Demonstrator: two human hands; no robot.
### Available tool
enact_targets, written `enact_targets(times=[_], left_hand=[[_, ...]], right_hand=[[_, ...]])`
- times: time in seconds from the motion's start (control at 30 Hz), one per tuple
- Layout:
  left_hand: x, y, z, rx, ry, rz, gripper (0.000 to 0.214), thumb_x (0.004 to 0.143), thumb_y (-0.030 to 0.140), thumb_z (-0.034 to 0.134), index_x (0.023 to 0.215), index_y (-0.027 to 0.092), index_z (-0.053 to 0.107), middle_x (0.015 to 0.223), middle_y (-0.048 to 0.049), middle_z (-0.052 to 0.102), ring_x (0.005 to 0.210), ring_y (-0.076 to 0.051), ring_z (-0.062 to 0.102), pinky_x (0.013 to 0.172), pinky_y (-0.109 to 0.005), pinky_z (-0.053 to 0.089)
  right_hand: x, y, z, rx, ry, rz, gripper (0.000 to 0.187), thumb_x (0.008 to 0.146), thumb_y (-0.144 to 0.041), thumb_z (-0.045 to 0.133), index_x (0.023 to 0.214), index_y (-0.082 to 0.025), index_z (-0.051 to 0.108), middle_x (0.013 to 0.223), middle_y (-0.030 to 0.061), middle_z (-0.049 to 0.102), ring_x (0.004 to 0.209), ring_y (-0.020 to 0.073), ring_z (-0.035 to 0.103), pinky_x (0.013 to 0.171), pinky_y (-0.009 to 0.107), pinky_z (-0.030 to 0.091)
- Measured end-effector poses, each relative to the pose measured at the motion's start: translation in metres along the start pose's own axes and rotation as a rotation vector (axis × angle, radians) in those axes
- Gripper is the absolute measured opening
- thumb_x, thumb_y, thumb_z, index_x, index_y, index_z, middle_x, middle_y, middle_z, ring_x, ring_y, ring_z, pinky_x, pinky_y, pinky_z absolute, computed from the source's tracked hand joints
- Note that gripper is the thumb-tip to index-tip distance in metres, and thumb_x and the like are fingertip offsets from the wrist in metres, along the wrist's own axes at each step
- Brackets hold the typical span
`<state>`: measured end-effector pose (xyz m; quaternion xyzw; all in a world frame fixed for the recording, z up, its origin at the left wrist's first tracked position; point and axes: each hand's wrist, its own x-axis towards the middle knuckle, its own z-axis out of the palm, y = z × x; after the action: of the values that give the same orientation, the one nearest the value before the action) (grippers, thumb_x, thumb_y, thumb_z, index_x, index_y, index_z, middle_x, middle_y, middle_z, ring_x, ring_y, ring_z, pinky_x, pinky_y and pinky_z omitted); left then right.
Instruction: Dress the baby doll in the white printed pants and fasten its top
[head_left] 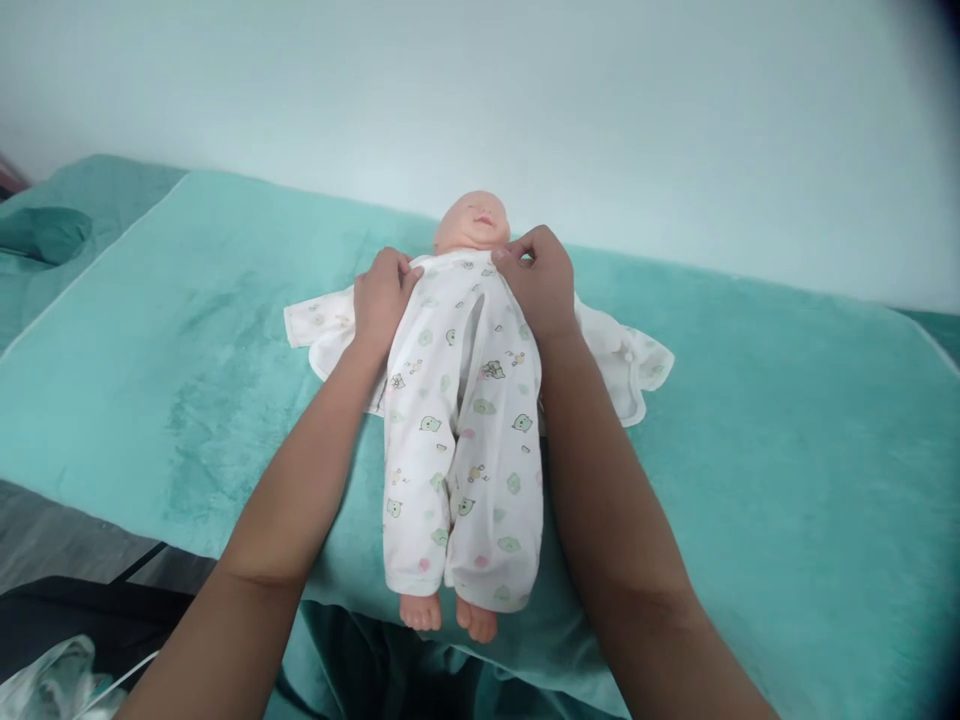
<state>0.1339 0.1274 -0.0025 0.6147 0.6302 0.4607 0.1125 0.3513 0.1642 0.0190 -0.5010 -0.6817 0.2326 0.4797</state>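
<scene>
A baby doll (474,218) lies on its back, its head toward the wall and its bare feet (421,612) toward me. White printed baby pants (480,430) cover its body from just under the chin to the ankles, with a slit at the crotch. My left hand (386,295) pinches the left end of the waistband. The right end is between the thumb and fingers of my right hand (541,285). Beneath the doll, a matching baby shirt (622,365) is spread, its sleeves reaching out to both sides. The doll's arms are hidden.
A teal plush cover (765,450) lies under everything, its front edge hanging down near the feet. Behind it rises a pale wall (337,100). At the lower left are a black object (82,610), a crumpled patterned cloth (49,680) and grey floor (52,535).
</scene>
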Motion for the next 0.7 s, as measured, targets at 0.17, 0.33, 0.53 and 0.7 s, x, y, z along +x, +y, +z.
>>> enact_targets(times=[0.17,0.33,0.53,0.7], left_hand=[[-0.006,-0.002,-0.003,0.008,0.006,0.079,0.003,0.093,0.026,0.06,0.094,0.028,0.058,0.106,-0.0026,0.072,0.103,-0.023,0.064,0.098,-0.038,0.048],[-0.039,0.009,-0.02,0.041,0.08,0.184,0.016,0.096,0.02,0.049,0.101,0.028,0.062,0.12,-0.0059,0.067,0.12,-0.024,0.057,0.107,-0.041,0.046],[-0.137,0.03,-0.064,0.042,0.197,0.139,0.017,0.099,0.024,0.046,0.106,0.025,0.061,0.113,-0.0081,0.068,0.116,-0.023,0.06,0.105,-0.042,0.049],[-0.248,0.038,-0.106,-0.136,-0.019,-0.044,0.013,0.097,0.03,0.054,0.106,0.03,0.063,0.104,-0.0042,0.068,0.095,-0.02,0.066,0.082,-0.036,0.056]], right_hand=[[-0.012,-0.004,0.0,0.086,-0.002,-0.02,0.013,0.093,-0.038,0.055,0.099,-0.027,0.059,0.105,0.0037,0.067,0.106,0.0222,0.065,0.096,0.041,0.052],[-0.056,-0.027,-0.013,0.054,0.058,-0.081,0.027,0.097,-0.04,0.052,0.12,-0.03,0.06,0.135,0.0054,0.062,0.134,0.0252,0.054,0.116,0.05,0.041],[-0.187,-0.074,-0.041,0.043,-0.053,-0.218,0.036,0.096,-0.035,0.056,0.132,-0.036,0.057,0.152,0.0055,0.054,0.15,0.0284,0.041,0.124,0.059,0.034],[-0.306,-0.091,-0.059,0.033,-0.186,-0.271,0.053,0.086,-0.025,0.069,0.133,-0.044,0.054,0.154,0.0022,0.052,0.151,0.0335,0.038,0.118,0.069,0.039]])
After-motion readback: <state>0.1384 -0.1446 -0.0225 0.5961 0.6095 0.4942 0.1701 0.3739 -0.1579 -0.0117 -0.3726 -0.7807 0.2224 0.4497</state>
